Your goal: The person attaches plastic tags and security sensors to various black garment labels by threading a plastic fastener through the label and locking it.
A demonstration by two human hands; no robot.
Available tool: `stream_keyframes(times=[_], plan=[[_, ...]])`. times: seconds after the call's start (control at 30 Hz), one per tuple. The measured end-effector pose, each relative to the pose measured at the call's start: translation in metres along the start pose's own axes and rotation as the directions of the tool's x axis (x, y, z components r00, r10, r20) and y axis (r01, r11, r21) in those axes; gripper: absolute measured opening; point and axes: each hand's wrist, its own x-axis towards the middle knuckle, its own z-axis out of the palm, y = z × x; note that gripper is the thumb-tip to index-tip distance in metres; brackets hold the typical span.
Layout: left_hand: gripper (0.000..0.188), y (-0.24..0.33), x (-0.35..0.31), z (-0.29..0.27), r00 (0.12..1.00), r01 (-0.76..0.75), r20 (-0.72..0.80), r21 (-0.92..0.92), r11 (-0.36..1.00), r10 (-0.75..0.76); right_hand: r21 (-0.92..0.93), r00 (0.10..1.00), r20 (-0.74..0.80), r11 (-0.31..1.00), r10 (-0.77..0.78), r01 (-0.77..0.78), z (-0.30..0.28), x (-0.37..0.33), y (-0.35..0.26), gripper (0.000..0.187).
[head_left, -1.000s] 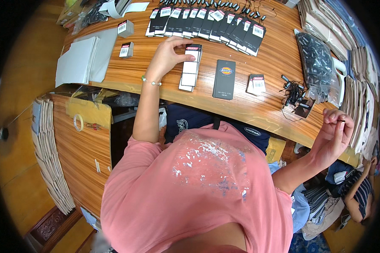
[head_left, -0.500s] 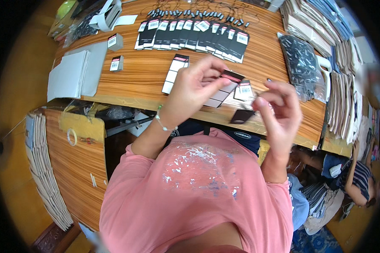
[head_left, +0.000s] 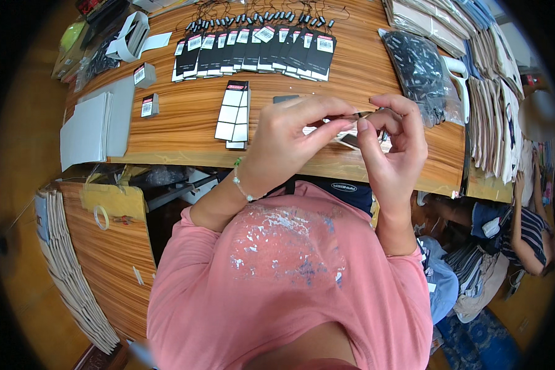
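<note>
Above the front edge of the wooden table, my left hand (head_left: 296, 126) and my right hand (head_left: 391, 139) meet, fingertips pinching a dark hang tag (head_left: 362, 115) seen nearly edge-on. Fingers hide much of it, so I cannot tell whether there is more than one card. Just beneath, a white-and-dark card (head_left: 349, 140) shows partly between the hands. On the table left of my left hand lie black-topped cards with white panels (head_left: 232, 112). Beyond, a fanned row of black hang tags (head_left: 250, 52) with white stickers and black strings spreads across the table.
Two small label stacks (head_left: 145, 75) and white sheets (head_left: 83, 131) lie on the left. A plastic bag of dark pieces (head_left: 413, 74), a white-handled tool (head_left: 456, 77) and folded garments (head_left: 496, 123) are at the right. Another person (head_left: 524, 237) is at far right.
My hands have come together; the tags they held apart now meet at the fingertips. The view has shifted, so the table things appear further left.
</note>
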Motion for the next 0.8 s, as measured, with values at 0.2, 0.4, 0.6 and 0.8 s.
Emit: stream_keyframes(times=[0.2,0.4,0.6,0.8], plan=[[0.016,0.013,0.001,0.001,0.997,-0.075,0.021,0.105,0.992,0.073,-0.189,0.988,-0.032,0.972,-0.152,0.143,-0.002,-0.006,-0.006,0.028],[0.019,0.025,0.009,0.008,0.976,-0.216,0.056,0.19,0.958,0.209,0.044,0.999,-0.033,0.999,-0.027,0.028,-0.017,0.0,-0.008,0.024],[0.028,0.038,0.01,0.001,0.856,-0.507,0.192,0.493,0.707,0.479,0.46,0.974,0.204,0.869,0.095,-0.181,-0.033,-0.007,-0.004,0.015],[0.022,0.057,0.019,0.004,0.715,-0.698,0.479,0.537,0.474,0.509,0.652,0.96,0.216,0.706,0.179,-0.278,-0.035,-0.02,0.01,0.015]])
